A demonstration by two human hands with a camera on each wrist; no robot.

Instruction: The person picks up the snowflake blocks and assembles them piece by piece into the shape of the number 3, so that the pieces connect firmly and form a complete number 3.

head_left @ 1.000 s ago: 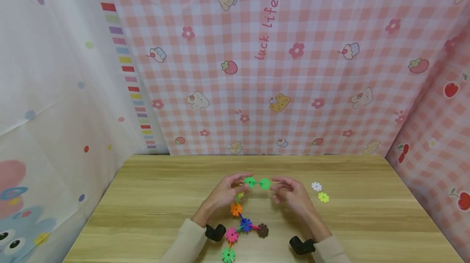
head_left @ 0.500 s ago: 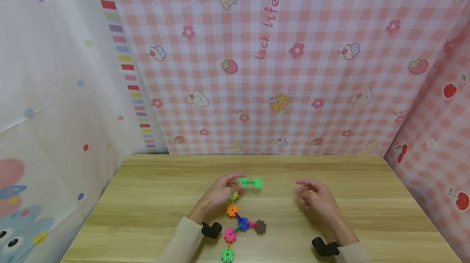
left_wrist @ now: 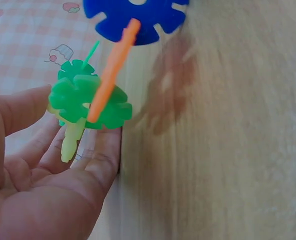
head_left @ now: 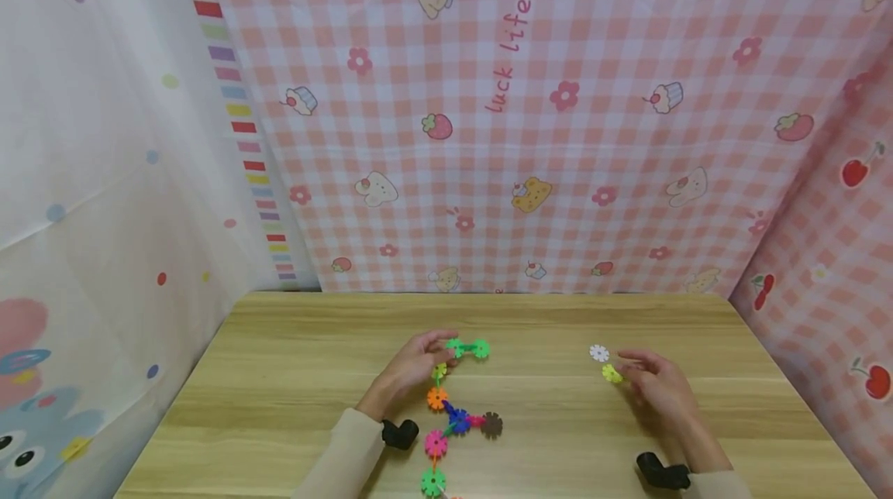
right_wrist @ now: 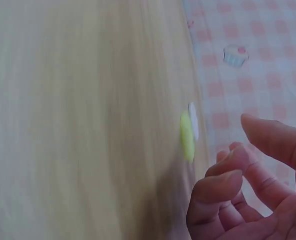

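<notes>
My left hand (head_left: 412, 366) holds a chain of notched snowflake discs, thumb and fingers about a green disc (left_wrist: 90, 100) near its far end. Another green disc (head_left: 481, 349) sticks out to the right of the fingertips. Toward me the chain runs through a yellow-green disc (head_left: 439, 369), an orange disc (head_left: 437, 398) and a blue disc (head_left: 459, 421). There it branches to a brown disc (head_left: 491, 425) and a pink disc (head_left: 436, 443). My right hand (head_left: 663, 387), fingers loosely bent, is beside a loose yellow disc (head_left: 611, 373); the right wrist view shows a gap between them.
A loose white disc (head_left: 599, 353) lies just behind the yellow one on the wooden table (head_left: 314, 328). Further along the chain, a green disc (head_left: 433, 482) reaches the bottom of the head view. A checked pink cloth (head_left: 488, 235) hangs behind the table.
My right hand has moved away from the green discs, rightward to the loose yellow and white ones. My left hand has shifted slightly left with the chain.
</notes>
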